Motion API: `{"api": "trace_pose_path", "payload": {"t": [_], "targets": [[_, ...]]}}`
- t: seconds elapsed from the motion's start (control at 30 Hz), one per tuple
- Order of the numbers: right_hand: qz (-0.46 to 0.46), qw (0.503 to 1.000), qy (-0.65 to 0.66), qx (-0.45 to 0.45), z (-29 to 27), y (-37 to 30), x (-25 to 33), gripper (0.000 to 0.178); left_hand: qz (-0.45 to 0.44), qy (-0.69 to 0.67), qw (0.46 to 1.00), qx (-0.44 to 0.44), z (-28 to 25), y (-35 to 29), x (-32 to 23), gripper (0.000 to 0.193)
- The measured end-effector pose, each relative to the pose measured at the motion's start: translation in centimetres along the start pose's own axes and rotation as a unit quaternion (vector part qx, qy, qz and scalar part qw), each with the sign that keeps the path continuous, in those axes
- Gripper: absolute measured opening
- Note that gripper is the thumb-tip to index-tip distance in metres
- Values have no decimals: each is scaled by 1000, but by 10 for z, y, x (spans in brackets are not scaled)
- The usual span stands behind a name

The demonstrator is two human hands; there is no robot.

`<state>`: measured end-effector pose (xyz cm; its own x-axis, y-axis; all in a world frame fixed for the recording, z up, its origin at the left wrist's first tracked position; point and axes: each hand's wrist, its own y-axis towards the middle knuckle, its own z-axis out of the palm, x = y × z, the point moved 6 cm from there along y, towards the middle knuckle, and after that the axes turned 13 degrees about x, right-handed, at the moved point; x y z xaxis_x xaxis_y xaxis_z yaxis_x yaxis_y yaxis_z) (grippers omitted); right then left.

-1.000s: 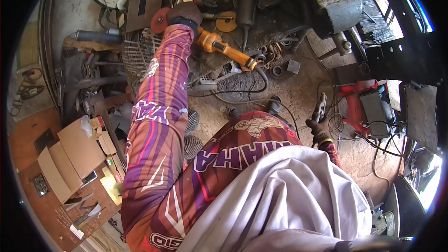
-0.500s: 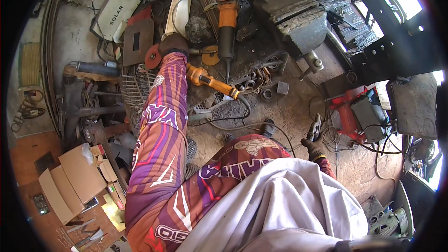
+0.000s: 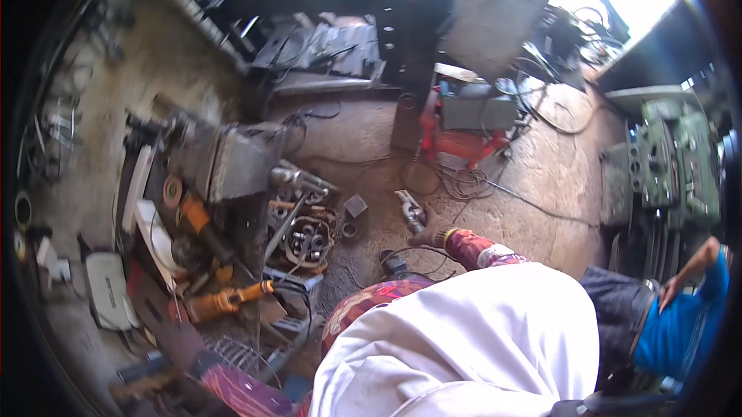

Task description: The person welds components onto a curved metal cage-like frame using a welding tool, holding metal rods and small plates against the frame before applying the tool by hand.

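Observation:
My right hand [image 3: 430,230], in a dark glove, is closed around a silver metal hand tool [image 3: 410,207] that looks like locking pliers. The tool points up and away from me, above the floor. At the lower left, my left hand [image 3: 179,342] is a dark blur beyond its sleeve cuff; its fingers cannot be made out. Close to that hand lies an orange angle grinder [image 3: 224,301]. A second orange and black grinder [image 3: 202,225], with a round disc, rests farther up on the cluttered bench.
A bench vise [image 3: 232,158] stands behind the grinders. A tray of metal rings and parts [image 3: 305,243] sits beside it. Ahead are a red machine [image 3: 456,135] and cables [image 3: 471,183] on the floor. Another person in a blue top [image 3: 688,324] stands at right, near a green machine [image 3: 668,158].
My view has swung to the right, so the bench now appears farther left. The green machine shows more fully and the person in blue has come into view. My right hand still holds the tool.

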<state>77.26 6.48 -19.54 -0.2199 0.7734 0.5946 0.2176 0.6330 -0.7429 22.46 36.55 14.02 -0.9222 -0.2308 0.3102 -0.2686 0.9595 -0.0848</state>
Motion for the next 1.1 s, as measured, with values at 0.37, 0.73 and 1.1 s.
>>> {"api": "trace_pose_path", "payload": {"t": [0.37,0.73,1.1], "targets": [[-34,999,-7,4,13,-67,1,142,86,-540,814,-193,-52,-95,92,30],[-76,997,-14,-13,82,-126,-35,143,177,-931,308,-88,12,-131,159,38],[-88,995,-42,-21,112,-174,-67,141,108,-883,456,-19,101,-229,147,32]]}}
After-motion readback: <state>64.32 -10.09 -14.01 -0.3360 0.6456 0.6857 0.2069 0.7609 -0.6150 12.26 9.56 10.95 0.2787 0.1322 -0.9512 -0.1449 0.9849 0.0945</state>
